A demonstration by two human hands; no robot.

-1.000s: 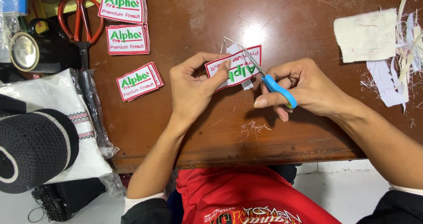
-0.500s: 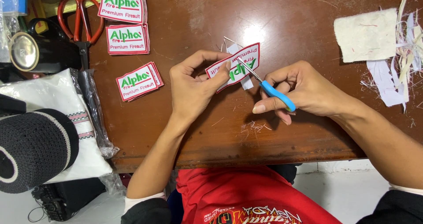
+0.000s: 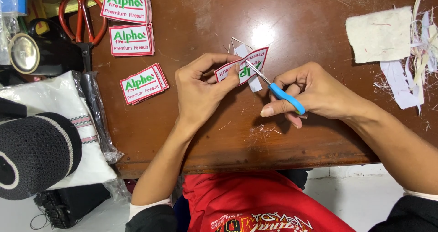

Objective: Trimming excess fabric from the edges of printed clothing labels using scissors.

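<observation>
A scuffed brown wooden bench fills the head view, with three stacks of embroidered patches at ten o'clock beside red-handled scissors, and pale fabric scraps at two o'clock. At the centre the left hand is closed in a pinch on one red-bordered patch, holding it tilted just above the wood, while the right hand is curled shut around blue-handled thread snips whose tips touch the patch's edge. Trimming cleanly seems to call for a taut patch, small bites close to the border, and fingertips clear of the blades.
</observation>
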